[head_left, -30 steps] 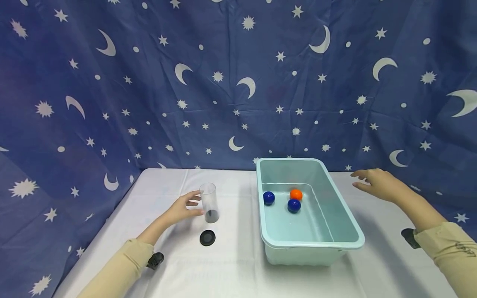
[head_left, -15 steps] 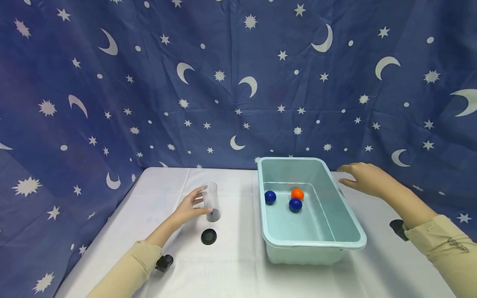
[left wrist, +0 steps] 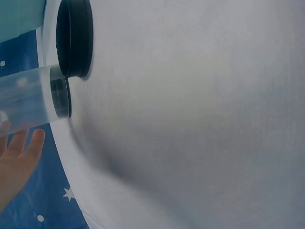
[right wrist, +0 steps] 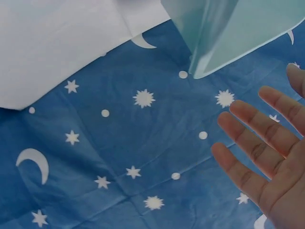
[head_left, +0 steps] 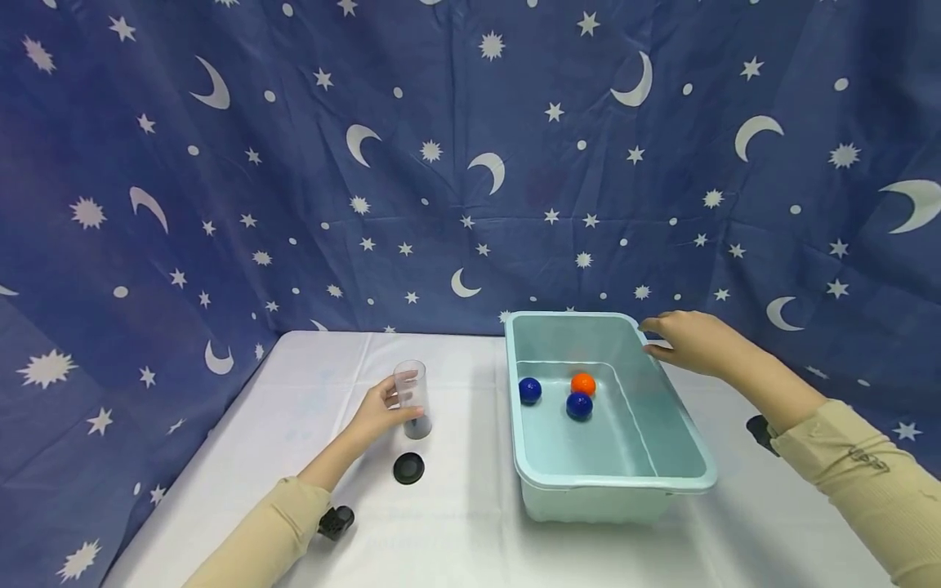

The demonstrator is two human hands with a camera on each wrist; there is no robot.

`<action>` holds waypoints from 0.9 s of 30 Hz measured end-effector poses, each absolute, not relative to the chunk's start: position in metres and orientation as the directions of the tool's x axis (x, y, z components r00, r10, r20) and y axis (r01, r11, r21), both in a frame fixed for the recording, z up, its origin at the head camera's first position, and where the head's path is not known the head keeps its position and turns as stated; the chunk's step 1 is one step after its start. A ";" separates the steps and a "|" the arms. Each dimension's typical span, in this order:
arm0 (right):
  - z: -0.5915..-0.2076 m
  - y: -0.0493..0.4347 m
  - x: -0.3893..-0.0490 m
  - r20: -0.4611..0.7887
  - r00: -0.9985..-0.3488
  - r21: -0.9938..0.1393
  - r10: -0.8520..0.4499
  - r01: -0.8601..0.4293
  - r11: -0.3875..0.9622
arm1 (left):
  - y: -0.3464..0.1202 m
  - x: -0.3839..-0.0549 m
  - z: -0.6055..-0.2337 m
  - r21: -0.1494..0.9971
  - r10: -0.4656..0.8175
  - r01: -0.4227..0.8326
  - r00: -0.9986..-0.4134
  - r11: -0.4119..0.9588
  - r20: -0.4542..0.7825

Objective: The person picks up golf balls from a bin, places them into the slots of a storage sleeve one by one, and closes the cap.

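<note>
**Left fingers [left wrist: 35, 148] round a clear tube [head_left: 420, 392], right hand [head_left: 694, 343] over by the tub [head_left: 588, 505]**

So my left hand [head_left: 373, 415] has its fingers loosely curved about the tube, thumb across the front and the rest behind. Honestly can't tell if I've got a proper grip on it or I'm only resting against it. On the right my fingers are spread and pretty much straight, holding nothing, up at the tub's far right corner. The right wrist view has a strip of starry cloth between those fingertips and the rim.

The tube's standing upright on the white-covered worktop [head_left: 456, 539], dark at the bottom. A round black cap [head_left: 408, 468] lies just in front of it, on my side, with a small gap between them in the head view.

The tub's pale teal, sitting well off to the right of the tube. Three balls in there: a blue ball [head_left: 530, 390] near the left wall, plus an orange ball [head_left: 583, 383] with a second blue ball [head_left: 579, 407] right in front of it.

Beige sleeves [head_left: 265, 531] on both arms, and behind everything hangs a dark blue curtain [head_left: 529, 98] with white moons and stars.
</note>
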State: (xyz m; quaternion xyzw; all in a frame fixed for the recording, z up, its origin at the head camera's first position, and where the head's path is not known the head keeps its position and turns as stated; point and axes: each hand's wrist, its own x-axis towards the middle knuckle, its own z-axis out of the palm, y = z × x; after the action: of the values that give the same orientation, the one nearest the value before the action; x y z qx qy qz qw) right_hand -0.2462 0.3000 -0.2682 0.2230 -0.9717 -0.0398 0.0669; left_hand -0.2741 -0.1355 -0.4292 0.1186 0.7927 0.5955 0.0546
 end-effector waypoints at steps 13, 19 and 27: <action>-0.264 0.269 -0.261 0.031 -0.851 0.162 -0.525 -0.514 0.843 | -0.135 -0.273 -0.435 0.943 0.234 0.160 -0.968 0.292 0.091; -0.268 0.253 -0.266 -0.023 -0.841 0.136 -0.541 -0.538 0.832 | -0.136 -0.273 -0.438 0.946 0.246 0.152 -0.966 0.286 0.080; -0.277 0.240 -0.275 -0.039 -0.823 0.151 -0.567 -0.566 0.810 | -0.134 -0.274 -0.439 0.945 0.258 0.150 -0.963 0.289 0.074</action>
State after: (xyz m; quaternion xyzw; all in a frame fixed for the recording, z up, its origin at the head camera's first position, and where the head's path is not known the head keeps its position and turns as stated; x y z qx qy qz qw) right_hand -0.2746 0.2404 -0.2769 0.2978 -0.9514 -0.0779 0.0040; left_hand -0.2744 -0.1344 -0.4394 0.1274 0.8015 0.5825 0.0463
